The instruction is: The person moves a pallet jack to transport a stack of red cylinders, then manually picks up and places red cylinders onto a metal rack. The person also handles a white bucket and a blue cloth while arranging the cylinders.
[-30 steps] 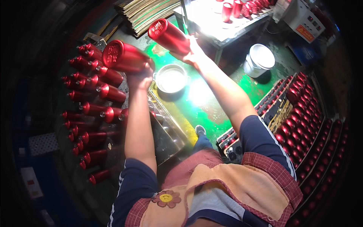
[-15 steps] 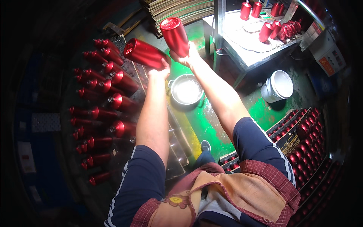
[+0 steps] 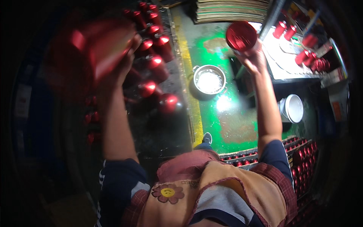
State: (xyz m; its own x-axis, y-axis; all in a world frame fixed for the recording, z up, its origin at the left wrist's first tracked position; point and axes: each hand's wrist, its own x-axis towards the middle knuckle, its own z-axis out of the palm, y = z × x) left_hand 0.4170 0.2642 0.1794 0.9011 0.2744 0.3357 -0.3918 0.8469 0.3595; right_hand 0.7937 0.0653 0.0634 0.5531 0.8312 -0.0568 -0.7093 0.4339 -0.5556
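Gripping one red metal bottle in each raised hand, a person in a tan apron (image 3: 227, 189) stands over a green floor (image 3: 234, 117). The left hand (image 3: 123, 62) is clenched round a bottle (image 3: 89, 51) that shows only as a big red blur (too smeared to tell which end points where), w/ the fingers wrapped on its right side. The right hand (image 3: 255, 58) grasps a second bottle (image 3: 241, 36) from below; its round ribbed end faces the camera, just above the fingertips.

Just right of and below the left fingers, red bottles on rack pegs (image 3: 157, 64) stand in rows, shiny ends catching light. Between the two hands, lower down, a metal pot (image 3: 209, 80) sits on the floor beside a yellow line (image 3: 189, 87). Right of the right fingers, a lit workbench (image 3: 291, 64) carries more red bottles (image 3: 306, 56). Below that hand, near the forearm, stands a white bucket (image 3: 293, 108). Above and between the hands lies a stack of flat sheets (image 3: 230, 11). Far below the right fingers, by the elbow, more bottles fill floor trays (image 3: 302, 159). One shoe (image 3: 207, 138) shows at the apron's top edge.
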